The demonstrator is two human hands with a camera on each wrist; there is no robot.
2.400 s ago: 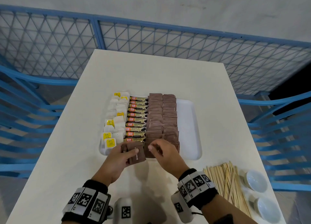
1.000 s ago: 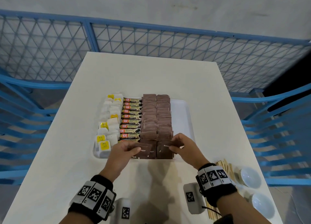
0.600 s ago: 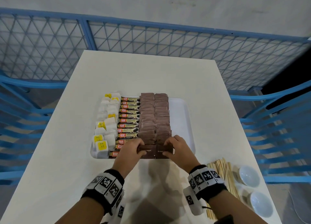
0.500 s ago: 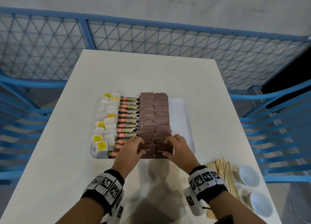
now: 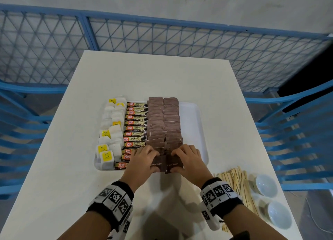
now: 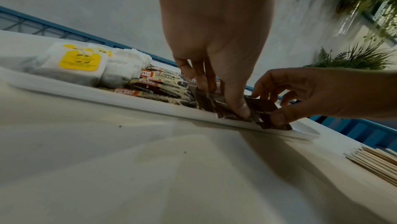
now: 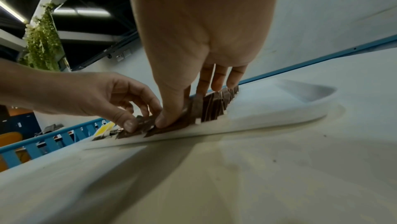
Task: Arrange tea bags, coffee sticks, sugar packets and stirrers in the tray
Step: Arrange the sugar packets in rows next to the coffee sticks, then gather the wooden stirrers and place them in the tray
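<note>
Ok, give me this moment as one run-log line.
left hand: pinches near sugar packet | right hand: pinches neighbouring packet | tray: right strip bare | stirrers: on table

1. We read "Great Taste GRANULES" on the coffee sticks (image 5: 135, 123), at 9 o'clock of the brown rows.
2. We read "Brown Sugar" on the nearest sugar packets (image 5: 159, 165), at 6 o'clock in the tray (image 5: 195, 131).

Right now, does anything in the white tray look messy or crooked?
A little. The white tea bags with yellow tags lie jumbled on the left side of the white tray, some tilted, unlike the straight coffee sticks and brown sugar packets. The wooden stirrers lie on the table, outside it.
</note>
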